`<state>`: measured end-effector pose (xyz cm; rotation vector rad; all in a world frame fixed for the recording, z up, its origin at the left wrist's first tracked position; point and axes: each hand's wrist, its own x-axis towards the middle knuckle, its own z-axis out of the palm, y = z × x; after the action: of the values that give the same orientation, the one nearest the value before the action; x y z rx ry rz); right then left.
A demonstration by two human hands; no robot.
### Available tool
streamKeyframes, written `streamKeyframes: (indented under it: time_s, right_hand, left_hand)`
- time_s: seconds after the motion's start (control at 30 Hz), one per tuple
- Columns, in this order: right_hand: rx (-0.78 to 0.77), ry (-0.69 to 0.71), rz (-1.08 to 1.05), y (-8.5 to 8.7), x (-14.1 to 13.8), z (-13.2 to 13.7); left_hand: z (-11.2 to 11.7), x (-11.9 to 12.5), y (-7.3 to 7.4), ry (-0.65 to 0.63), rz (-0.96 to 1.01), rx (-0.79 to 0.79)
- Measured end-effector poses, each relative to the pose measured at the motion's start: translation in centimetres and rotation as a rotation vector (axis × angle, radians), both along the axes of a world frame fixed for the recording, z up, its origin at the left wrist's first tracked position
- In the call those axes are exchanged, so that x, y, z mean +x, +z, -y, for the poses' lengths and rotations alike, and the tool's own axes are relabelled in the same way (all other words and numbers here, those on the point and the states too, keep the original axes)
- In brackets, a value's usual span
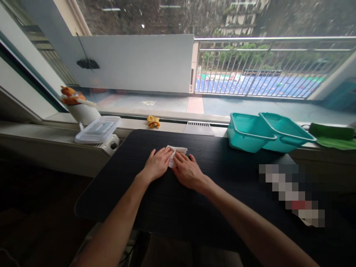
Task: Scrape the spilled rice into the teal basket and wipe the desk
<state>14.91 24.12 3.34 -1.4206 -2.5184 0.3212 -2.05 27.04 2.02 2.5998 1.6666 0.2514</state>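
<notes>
A crumpled white tissue (172, 162) lies on the dark tabletop (111, 185), towards its far side. My left hand (158, 163) rests on the tissue's left side, its fingers pressed onto it and the thumb out to the side. From the right, my right hand (187, 170) has its fingers bent over the same tissue. The two hands almost meet, and part of the white sheet sticks out beyond the fingertips. What lies under the fingers is hidden.
Two teal bins (251, 133) stand behind the table at right, beside a green cloth (332, 135). A yellow-brown cloth (153, 121) lies on the windowsill. At left are a clear plastic lid or box (98, 129) and a white container (83, 113). A blurred-out object (292, 193) lies right.
</notes>
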Motion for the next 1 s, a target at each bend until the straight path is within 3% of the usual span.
streamKeyframes:
  time_s: [0.23,0.37,0.47,0.63,0.73,0.83,1.0]
  right_hand:
    - [-0.016,0.093,-0.085,-0.5,-1.9,11.2]
    - [-0.017,0.138,-0.158,-0.6,-2.1,13.5]
    - [-0.035,0.132,-0.165,0.3,-1.8,11.8]
    - [-0.05,0.011,-0.112,2.4,-1.2,5.6]
    - [-0.051,-0.081,-0.12,3.3,-0.5,3.1]
    - [-0.089,-0.132,-0.131,3.2,-0.2,2.0]
    - [-0.144,-0.148,-0.179,1.4,-0.5,1.6]
  left_hand:
    - [11.7,-4.2,-0.2,-0.047,0.001,-0.015]
    - [14.9,-5.4,-0.3,-0.089,0.072,-0.014]
    - [13.8,-4.9,-0.5,-0.042,0.214,0.0]
    - [7.9,-3.4,0.2,0.06,0.341,0.051]
    - [5.5,-3.3,0.8,0.126,0.384,0.054]
    - [4.8,-3.4,1.2,0.13,0.354,0.001]
    - [4.6,-3.5,1.8,0.145,0.309,-0.108]
